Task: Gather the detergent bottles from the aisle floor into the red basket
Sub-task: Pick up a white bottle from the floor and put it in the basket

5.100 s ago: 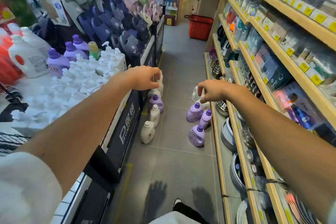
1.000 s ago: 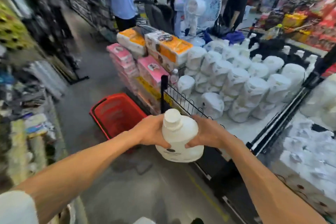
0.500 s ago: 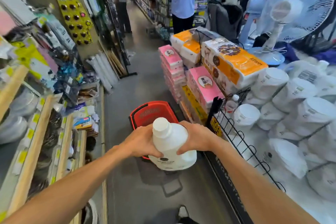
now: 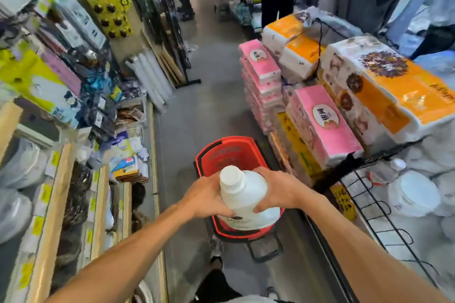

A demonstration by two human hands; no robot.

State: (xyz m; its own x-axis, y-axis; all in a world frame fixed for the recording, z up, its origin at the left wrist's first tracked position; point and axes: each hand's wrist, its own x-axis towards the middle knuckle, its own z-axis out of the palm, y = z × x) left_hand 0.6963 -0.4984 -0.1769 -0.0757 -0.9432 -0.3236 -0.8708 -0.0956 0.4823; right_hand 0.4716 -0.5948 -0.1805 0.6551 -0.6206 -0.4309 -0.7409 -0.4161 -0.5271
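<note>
holding white bottle above red basket.

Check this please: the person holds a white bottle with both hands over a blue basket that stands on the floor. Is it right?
One detail is wrong: the basket is red, not blue, as the head view shows. The rest is right: the left hand and the right hand hold the white bottle over it.
</note>
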